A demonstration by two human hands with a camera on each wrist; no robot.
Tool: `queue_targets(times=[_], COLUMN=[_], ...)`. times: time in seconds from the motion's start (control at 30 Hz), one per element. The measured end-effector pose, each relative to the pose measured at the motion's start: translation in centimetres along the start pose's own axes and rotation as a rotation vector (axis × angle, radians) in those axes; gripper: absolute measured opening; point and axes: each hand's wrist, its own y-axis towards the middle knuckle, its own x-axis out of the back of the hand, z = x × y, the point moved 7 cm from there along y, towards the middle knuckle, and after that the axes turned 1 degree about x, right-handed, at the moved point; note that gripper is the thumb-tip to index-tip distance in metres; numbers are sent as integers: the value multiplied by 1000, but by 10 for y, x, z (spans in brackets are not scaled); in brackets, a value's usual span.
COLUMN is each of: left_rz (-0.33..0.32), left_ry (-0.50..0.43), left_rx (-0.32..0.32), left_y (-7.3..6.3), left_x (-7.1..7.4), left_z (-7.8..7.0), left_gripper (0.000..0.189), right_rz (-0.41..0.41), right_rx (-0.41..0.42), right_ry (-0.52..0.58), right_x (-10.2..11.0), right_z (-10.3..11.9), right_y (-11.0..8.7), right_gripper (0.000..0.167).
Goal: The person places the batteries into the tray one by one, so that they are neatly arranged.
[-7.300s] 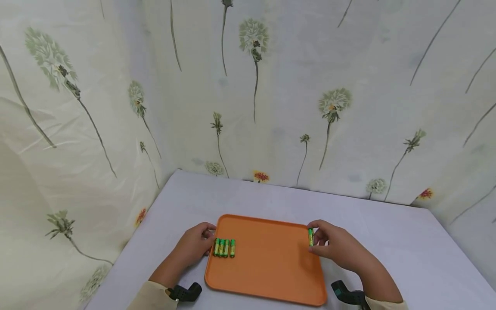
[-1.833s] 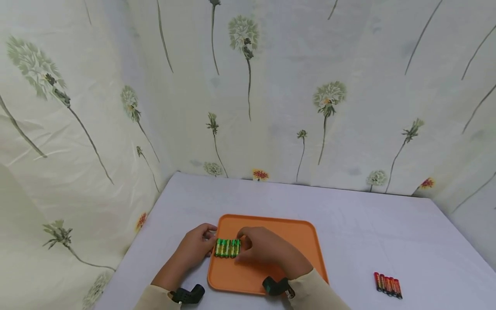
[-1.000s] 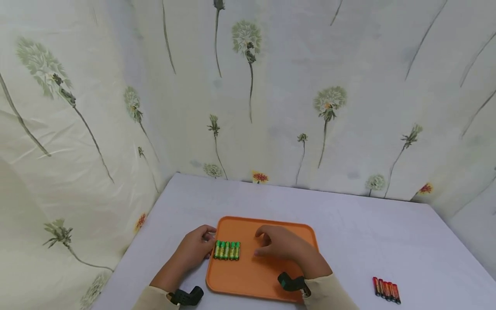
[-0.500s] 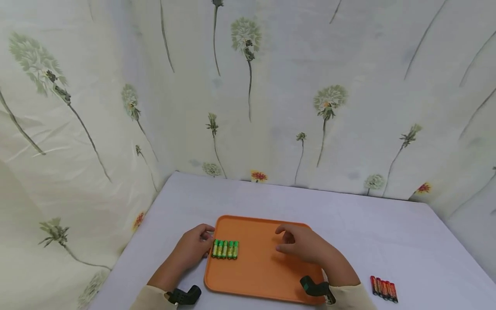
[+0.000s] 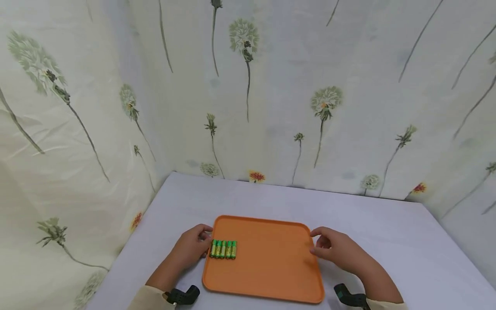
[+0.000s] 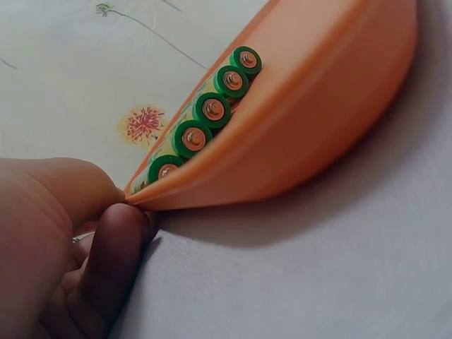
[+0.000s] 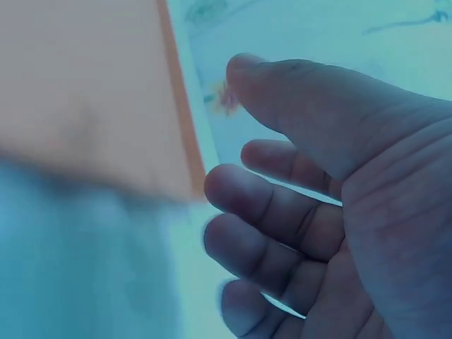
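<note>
- Plainly, your left hand [image 5: 190,246] has the near edge of its side of the orange tray [image 5: 267,271] pinched between thumb and finger, with little gap between them.
- Your right hand [image 5: 336,249] holds nothing: its fingers curl loosely with a wide gap to the thumb, close by the opposite rim; whether a fingertip touches it, you can't tell.
- The five green batteries [image 5: 223,249] lie side by side on the tray, just inside the rim from your left pinch, ends toward and away from you.
- Expect each battery to be small, stiff and light, with a smooth skin that may slip or roll; take it across the middle of its barrel, or nudge the row from the end farthest from your left grip.
- The tray looks like light, fairly rigid plastic; hold it by the rims beside your two hands and keep it level, since a tilt could send the row rolling.
- Compared with half a second ago, your right hand has moved off the tray's surface out to its rim, while your left pinch and the five-battery row stay put.
</note>
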Motion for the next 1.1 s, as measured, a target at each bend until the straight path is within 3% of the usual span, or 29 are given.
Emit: queue_targets(times=[0.43, 0.63, 0.83, 1.1], left_rz=[-16, -10, -10, 3], left_ry=[11, 22, 32, 7], left_rx=[-3, -4, -13, -10], left_y=[-1, -2, -2, 0], left_x=[1, 2, 6, 0], left_z=[-3, 1, 4, 0], left_gripper=[28, 29, 30, 28], right_rz=[-38, -52, -26, 15], right_rx=[-172, -193, -264, -251], right_ry=[-53, -73, -26, 33], right_x=[42, 58, 57, 53], right_z=[-69, -98, -133, -160], right_y=[-42, -58, -73, -92], right_gripper=[59, 63, 68, 56])
